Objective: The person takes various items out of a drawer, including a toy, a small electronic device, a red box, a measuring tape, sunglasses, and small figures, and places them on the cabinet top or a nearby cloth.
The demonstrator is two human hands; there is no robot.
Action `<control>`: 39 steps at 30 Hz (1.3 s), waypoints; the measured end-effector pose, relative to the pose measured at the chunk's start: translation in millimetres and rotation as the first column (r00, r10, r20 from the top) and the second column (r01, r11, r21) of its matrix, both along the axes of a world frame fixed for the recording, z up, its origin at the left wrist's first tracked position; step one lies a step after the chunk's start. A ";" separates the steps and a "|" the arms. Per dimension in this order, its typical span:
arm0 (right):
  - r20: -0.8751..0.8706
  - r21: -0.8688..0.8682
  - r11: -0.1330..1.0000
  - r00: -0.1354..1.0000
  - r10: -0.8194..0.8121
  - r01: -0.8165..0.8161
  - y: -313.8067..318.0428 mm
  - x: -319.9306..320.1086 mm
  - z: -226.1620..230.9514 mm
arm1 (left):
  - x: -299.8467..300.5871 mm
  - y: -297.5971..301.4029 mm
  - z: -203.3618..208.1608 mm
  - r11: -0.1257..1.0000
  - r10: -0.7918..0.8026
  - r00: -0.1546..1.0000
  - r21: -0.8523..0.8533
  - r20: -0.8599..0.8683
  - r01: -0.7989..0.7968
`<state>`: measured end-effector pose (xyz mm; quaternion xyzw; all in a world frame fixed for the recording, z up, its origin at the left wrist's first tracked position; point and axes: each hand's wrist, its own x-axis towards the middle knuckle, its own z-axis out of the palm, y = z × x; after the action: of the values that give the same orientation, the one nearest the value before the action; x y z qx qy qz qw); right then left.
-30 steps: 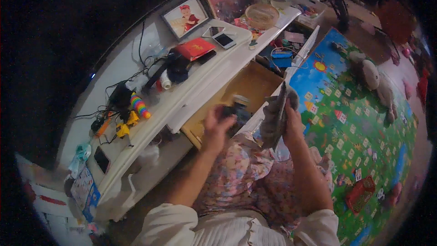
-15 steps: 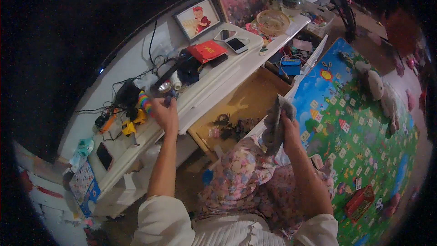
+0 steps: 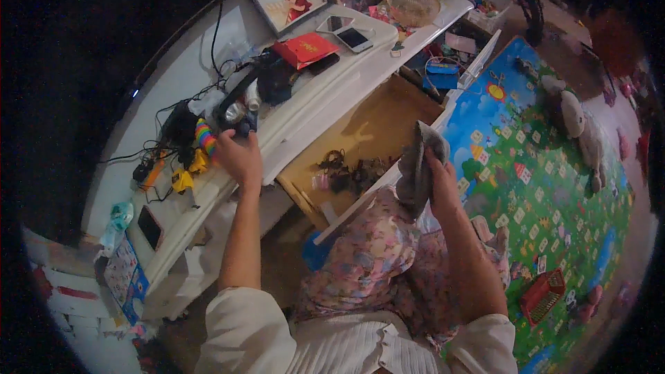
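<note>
My left hand is over the cluttered top of a white cabinet, its fingers closed at a small dark thing I cannot make out. Beside the fingers lie a rainbow-coloured coil toy and a silver, round lamp-like piece. A white cylindrical thing is just beyond. My right hand grips a folded grey cloth, held upright above my lap near the front of an open drawer.
The open drawer contains tangled dark cords. On the cabinet are yellow toy pieces, a red packet, a white phone, a framed picture and a wicker basket. A patterned play mat covers the floor rightward.
The whole view has shifted slightly, so the cabinet and drawer sit higher in the picture. My left hand stays at the same clutter, and my right hand keeps the grey cloth.
</note>
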<state>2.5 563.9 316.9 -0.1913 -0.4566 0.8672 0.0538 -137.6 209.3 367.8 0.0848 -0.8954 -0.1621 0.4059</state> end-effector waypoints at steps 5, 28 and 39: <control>0.042 0.028 0.999 0.999 -0.035 0.034 4.2 0.9 -6.7 | 27.0 32.8 -7.8 0.993 -0.101 0.983 -0.074 -0.154 0.090; 0.107 0.046 0.999 0.994 0.010 -0.015 -4.2 -6.6 -10.3 | 20.8 96.2 -141.6 0.367 -0.867 0.426 0.910 0.259 0.193; -0.074 0.156 0.985 0.993 0.089 -0.076 -46.5 -6.5 -1.9 | 79.8 186.3 -104.6 0.189 -0.981 0.168 0.690 0.098 0.699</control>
<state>-4.1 517.4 314.9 -0.1326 -0.5267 0.8381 0.0506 -57.8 395.6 263.2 -0.3127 -0.7645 -0.5592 -0.0708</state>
